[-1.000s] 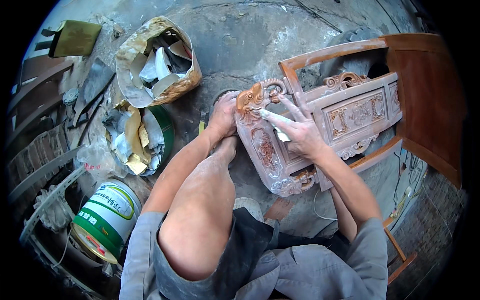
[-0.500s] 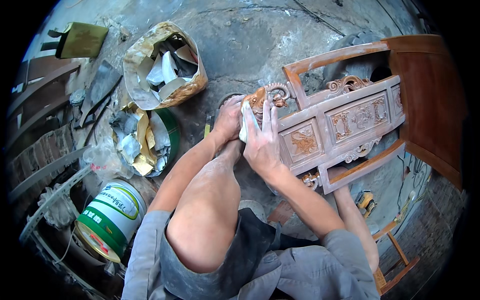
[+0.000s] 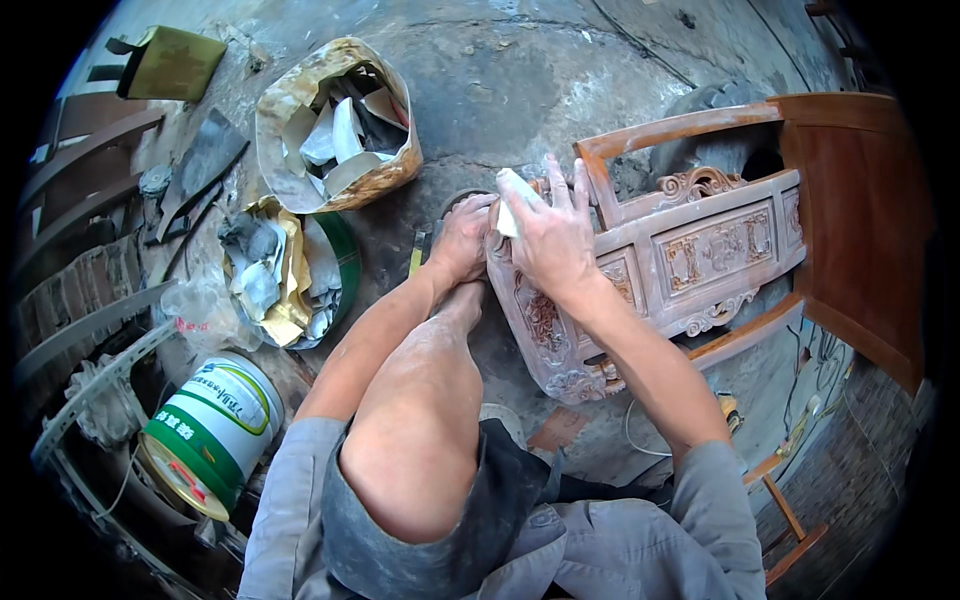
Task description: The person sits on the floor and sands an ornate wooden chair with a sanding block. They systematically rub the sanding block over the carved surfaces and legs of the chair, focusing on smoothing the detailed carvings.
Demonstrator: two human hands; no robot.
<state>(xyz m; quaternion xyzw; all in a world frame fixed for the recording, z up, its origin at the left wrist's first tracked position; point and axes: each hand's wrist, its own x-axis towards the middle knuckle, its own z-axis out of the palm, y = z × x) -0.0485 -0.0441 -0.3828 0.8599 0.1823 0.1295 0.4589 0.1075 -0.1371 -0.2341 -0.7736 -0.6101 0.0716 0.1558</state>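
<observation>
My left hand [image 3: 464,238] is closed around the near-left end of a carved wooden furniture frame [image 3: 640,290], beside my raised knee. The frame is coated in pale dust, with brown wood showing in the recesses of its carved panels. My right hand [image 3: 548,232] lies over the same end, with some fingers stretched toward the far side. Between its thumb side and the wood is a folded white piece of sandpaper [image 3: 508,218], partly hidden by the fingers. The carved head at this end is mostly covered by my hands.
A stained open bag [image 3: 400,165] of scraps stands on the concrete floor ahead. Left of my arm are a green tub [image 3: 345,262] of crumpled paper and a white-and-green bucket [image 3: 215,425] on its side. A smooth brown board [image 3: 860,220] adjoins the frame at right.
The furniture frame has turned, and its carved left end panel now shows below my right hand. My right hand has shifted right and its fingers have spread. My left hand stays at the end.
</observation>
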